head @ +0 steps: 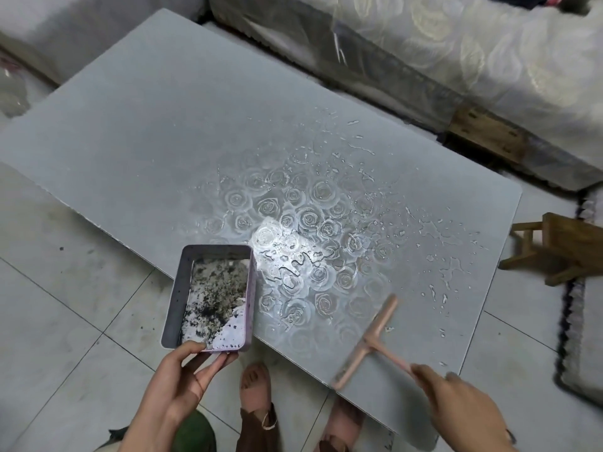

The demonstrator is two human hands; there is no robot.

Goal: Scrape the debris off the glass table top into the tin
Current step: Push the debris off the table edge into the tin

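Note:
A grey glass table top [156, 125] fills the middle of the view, wet with water drops over a rose pattern at its centre right. My left hand [182, 380] grips the near end of a rectangular lilac tin [177, 298], held at the table's near edge. Dark and pale debris [217, 291] lies inside the tin. My right hand [456, 409] holds the handle of a pink T-shaped scraper [368, 342], whose blade lies slanted over the glass near the front edge, blurred.
A small wooden stool [558, 246] stands off the table's right end. A mattress in flowered fabric [489, 60] runs along the far side. Pale floor tiles [65, 288] lie to the left. My sandalled feet [257, 393] stand under the near edge.

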